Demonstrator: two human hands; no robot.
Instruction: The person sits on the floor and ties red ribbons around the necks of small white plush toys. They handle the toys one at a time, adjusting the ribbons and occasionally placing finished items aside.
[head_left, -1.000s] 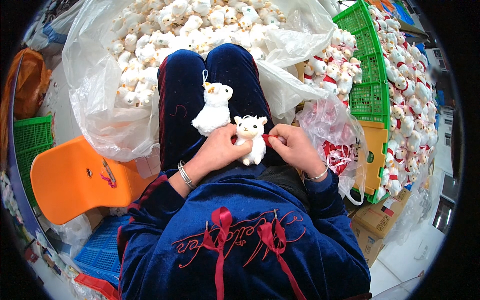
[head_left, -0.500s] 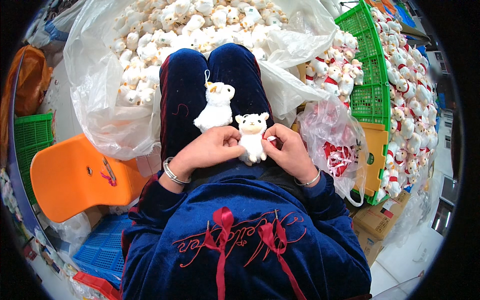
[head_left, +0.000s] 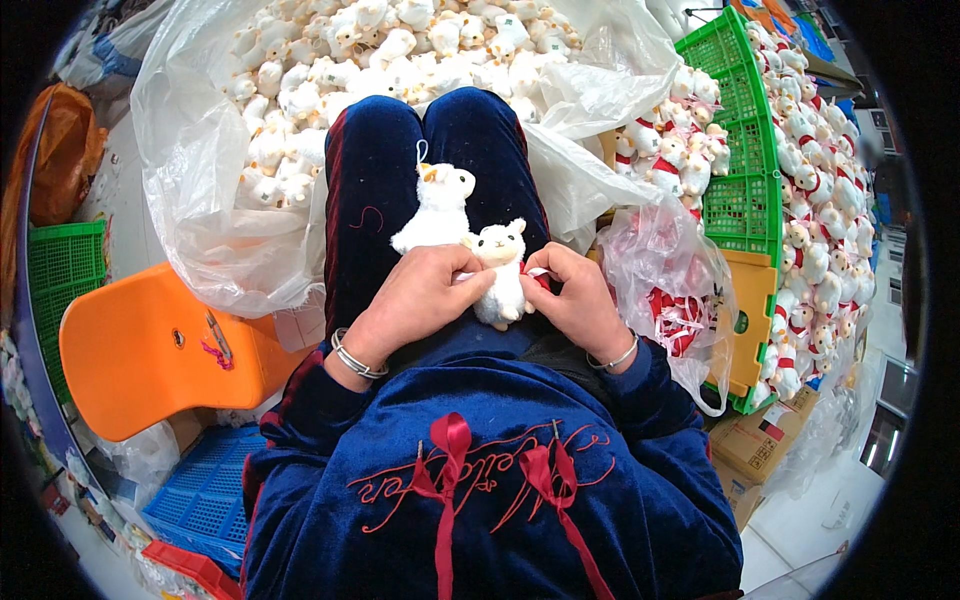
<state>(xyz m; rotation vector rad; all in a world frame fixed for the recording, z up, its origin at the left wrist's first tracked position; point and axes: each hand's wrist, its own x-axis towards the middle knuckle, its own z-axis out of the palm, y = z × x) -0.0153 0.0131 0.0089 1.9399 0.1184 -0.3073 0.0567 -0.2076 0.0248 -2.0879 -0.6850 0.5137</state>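
Note:
A small white plush animal (head_left: 498, 280) with a cream face and upright ears sits in my lap, facing me, between my hands. My left hand (head_left: 420, 295) is closed at its side, thumb and forefinger pressed against the white fur. On the other side my right hand (head_left: 577, 300) pinches a red band (head_left: 540, 277) with a white end near the toy's neck. Just beyond, a second white plush animal (head_left: 436, 210) with a hanging loop lies on my thighs, seen side-on. The band's far end behind the toy is hidden.
A large clear plastic bag (head_left: 190, 200) of white plush toys lies past my knees. Right are a bag of red bands (head_left: 675, 318), a green crate (head_left: 740, 140) and toys with red scarves (head_left: 820, 220). An orange chair (head_left: 130, 350) holding snips (head_left: 220, 340) stands left.
The plush animal between my hands has tilted and turned slightly, its head leaning to the left. More of the red band shows at its neck. Both hands stay close to it.

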